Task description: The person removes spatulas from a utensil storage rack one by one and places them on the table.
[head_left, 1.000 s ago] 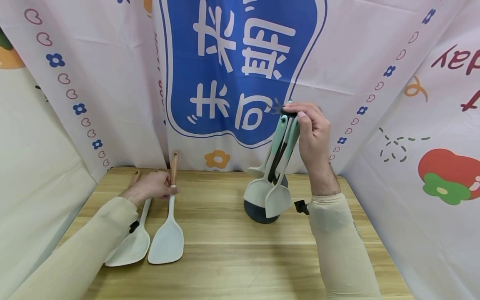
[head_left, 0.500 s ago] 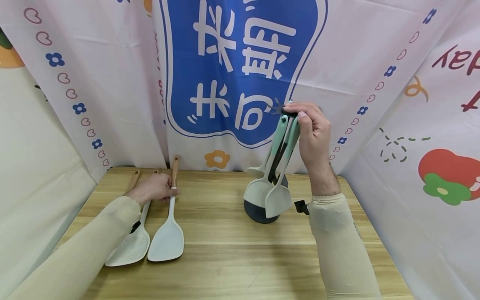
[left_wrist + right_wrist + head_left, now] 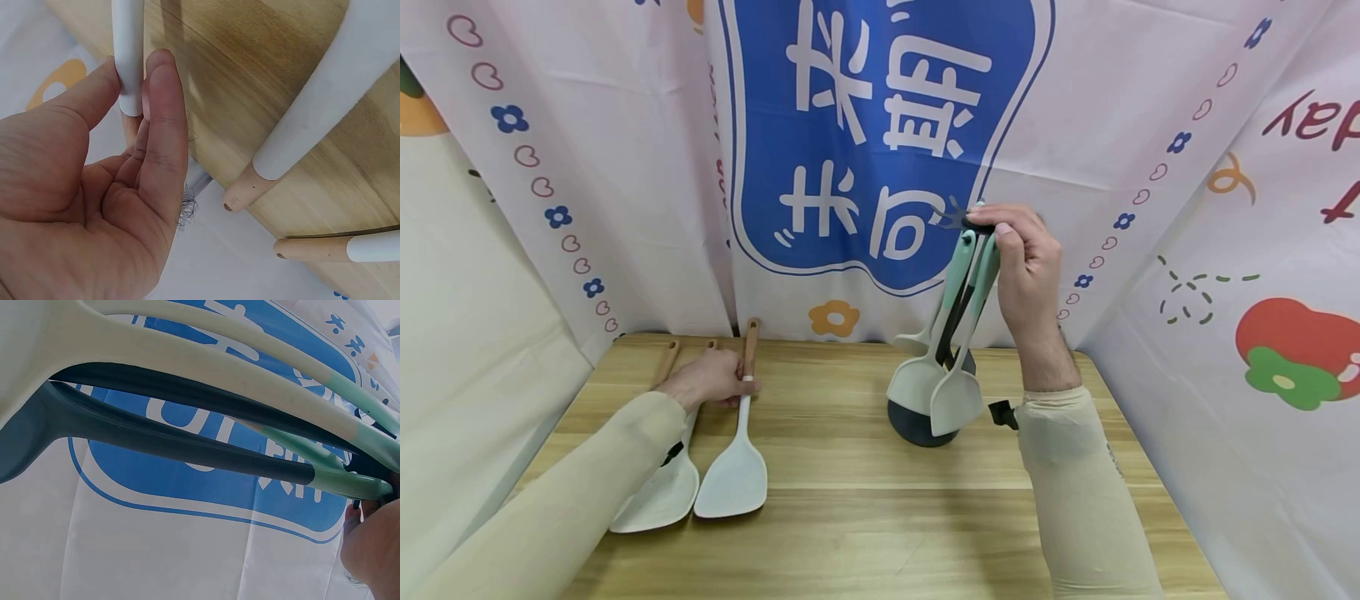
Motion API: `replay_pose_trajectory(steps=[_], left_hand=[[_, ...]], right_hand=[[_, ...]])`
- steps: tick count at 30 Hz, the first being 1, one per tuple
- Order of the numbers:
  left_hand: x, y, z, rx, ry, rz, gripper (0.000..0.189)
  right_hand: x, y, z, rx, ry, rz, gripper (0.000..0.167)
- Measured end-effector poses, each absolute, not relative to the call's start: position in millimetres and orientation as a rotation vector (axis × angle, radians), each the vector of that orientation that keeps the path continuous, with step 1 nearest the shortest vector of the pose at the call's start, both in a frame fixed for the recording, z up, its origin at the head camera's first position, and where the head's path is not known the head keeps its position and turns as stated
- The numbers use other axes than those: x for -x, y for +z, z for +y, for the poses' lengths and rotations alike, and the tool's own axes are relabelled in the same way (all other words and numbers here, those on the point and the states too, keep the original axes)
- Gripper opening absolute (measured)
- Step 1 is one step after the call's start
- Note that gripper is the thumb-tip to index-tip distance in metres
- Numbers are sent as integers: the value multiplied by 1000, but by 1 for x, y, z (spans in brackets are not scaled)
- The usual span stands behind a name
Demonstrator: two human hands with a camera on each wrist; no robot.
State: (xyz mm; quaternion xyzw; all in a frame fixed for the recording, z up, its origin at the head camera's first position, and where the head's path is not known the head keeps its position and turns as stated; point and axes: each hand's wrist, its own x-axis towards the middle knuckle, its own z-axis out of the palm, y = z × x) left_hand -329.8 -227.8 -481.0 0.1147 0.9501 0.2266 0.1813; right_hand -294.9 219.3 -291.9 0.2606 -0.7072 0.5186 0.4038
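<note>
My left hand (image 3: 711, 377) pinches a white spatula (image 3: 735, 475) by its neck, just below the wooden handle. In the left wrist view, the thumb and fingers (image 3: 165, 119) lie on opposite sides of the white shaft (image 3: 129, 56). Two more wooden-handled utensils lie to its left: a broad white one (image 3: 662, 500) and another partly hidden under the hand. My right hand (image 3: 1028, 267) grips the dark top of a utensil stand (image 3: 922, 429). Several spatulas with mint-green handles (image 3: 957, 271) hang from it; the right wrist view shows a dark-headed utensil (image 3: 187, 450) among them.
The wooden table (image 3: 850, 533) carries both groups of utensils, with bare wood between them. A printed cloth (image 3: 880, 150) rises directly behind its back edge, and cloth walls (image 3: 1247, 375) stand on either side.
The handle end of the spatula in my left hand has sunk, while its blade has shifted slightly away from me. The left hand moved slightly right. The right hand and stand have stayed still.
</note>
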Motion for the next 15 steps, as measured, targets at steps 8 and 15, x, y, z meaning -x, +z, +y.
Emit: replay_pose_trajectory(steps=[8,15], left_hand=[[327,-482,-227,-295,596,2678,41],[324,-484,-227,-297,599,2669,42]], right_hand=[[296,-293,220,-649,1324,-1780,43],[296,-293,220,-651,1322,-1787,44]])
